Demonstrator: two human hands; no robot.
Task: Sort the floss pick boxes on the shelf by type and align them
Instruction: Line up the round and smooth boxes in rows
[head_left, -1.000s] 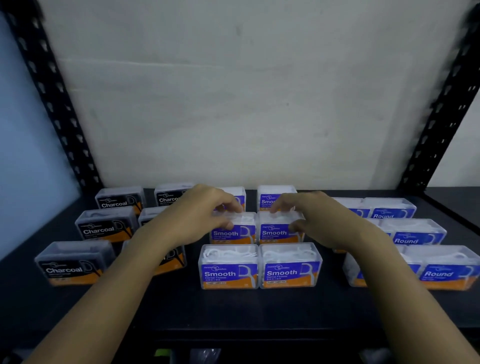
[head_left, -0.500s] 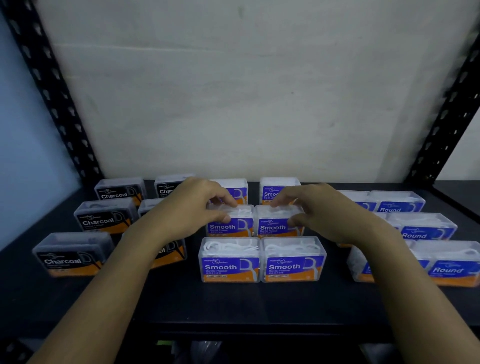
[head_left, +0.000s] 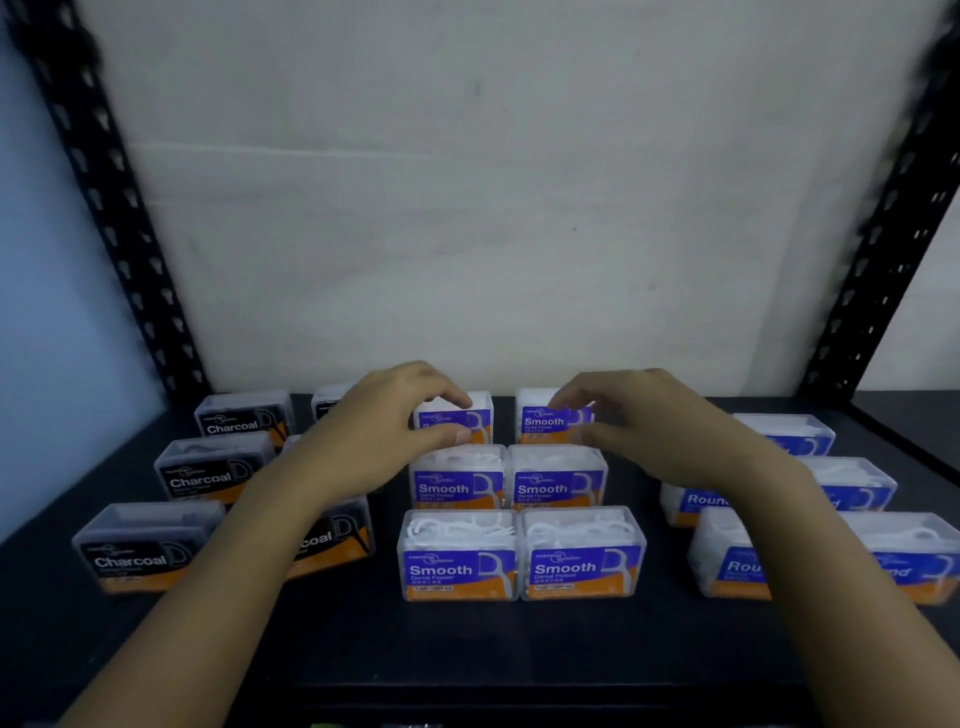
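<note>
- Nearest the edge of the shelf (head_left: 467, 649), the front Smooth boxes (head_left: 460, 564) stand touching, labels forward.
- Behind them the middle Smooth boxes (head_left: 457, 483) are also touching and squared up.
- Charcoal boxes (head_left: 213, 470) sit grouped to the left and Round boxes (head_left: 727, 558) to the right, partly hidden by the forearms.
- Farthest back, the left hand (head_left: 379, 431) pinches the back left box (head_left: 470, 415), fingers curled over its top and thumb on its front.
- A gap separates that box from the back right box (head_left: 543, 423).
- The right hand (head_left: 670, 431) curls at the back right box, one fingertip on its top edge. Motion blur makes it unclear whether it grips or only touches.
- These boxes look light, with stiff, slick clear plastic walls. Taking each by its top and front, or by its short ends, and sliding it should bring the two together.
</note>
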